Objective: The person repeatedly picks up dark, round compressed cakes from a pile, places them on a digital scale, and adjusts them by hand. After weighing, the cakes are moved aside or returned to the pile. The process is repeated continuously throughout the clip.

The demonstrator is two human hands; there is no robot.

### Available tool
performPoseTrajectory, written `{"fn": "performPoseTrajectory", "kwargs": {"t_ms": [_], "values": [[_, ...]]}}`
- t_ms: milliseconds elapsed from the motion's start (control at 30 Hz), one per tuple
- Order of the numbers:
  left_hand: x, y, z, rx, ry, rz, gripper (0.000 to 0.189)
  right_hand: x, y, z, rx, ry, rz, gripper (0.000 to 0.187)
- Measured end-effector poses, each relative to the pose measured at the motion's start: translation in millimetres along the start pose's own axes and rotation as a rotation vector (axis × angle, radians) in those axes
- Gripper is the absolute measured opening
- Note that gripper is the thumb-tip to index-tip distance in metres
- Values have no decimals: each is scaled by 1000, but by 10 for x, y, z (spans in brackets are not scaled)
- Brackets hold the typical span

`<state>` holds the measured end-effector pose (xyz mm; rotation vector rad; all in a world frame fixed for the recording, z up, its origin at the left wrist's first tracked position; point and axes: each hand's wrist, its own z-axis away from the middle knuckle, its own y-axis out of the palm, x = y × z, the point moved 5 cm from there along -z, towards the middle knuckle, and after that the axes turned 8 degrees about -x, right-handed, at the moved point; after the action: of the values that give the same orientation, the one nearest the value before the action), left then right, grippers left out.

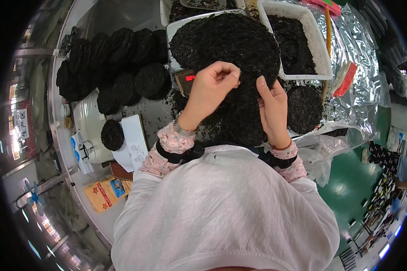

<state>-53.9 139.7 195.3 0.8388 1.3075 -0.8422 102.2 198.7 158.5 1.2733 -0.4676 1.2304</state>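
A large round cake of dried dark seaweed (224, 42) is before me, in front of a digital scale (183, 84) with a lit red display. My right hand (274, 108) grips its lower right edge, thumb on the near face and fingers behind. In front of the cake, my left hand (212, 88) has its thumb and fingertips pinched together; whether a small scrap is between them is too small to tell. More dark seaweed (244, 125) lies below my hands, close to my body, with loose flakes around it.
Piled seaweed cakes (118, 50) fill the table's left. A white plastic tub (320, 64) of loose seaweed stands at right, near another round cake (304, 108). A red-and-white brush (346, 79) rests on silver foil (359, 105). Papers (135, 139) lie at left beside a small cake (112, 134).
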Motion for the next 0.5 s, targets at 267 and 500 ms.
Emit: {"fn": "performPoseTrajectory", "kwargs": {"t_ms": [267,500], "values": [[-115,-849,-1749,-139,135,6,22,49,-324,-129,-10,103,-213,36],[176,-1256,-2835,-118,345,-734,39,115,-506,-79,-72,46,-161,44]]}}
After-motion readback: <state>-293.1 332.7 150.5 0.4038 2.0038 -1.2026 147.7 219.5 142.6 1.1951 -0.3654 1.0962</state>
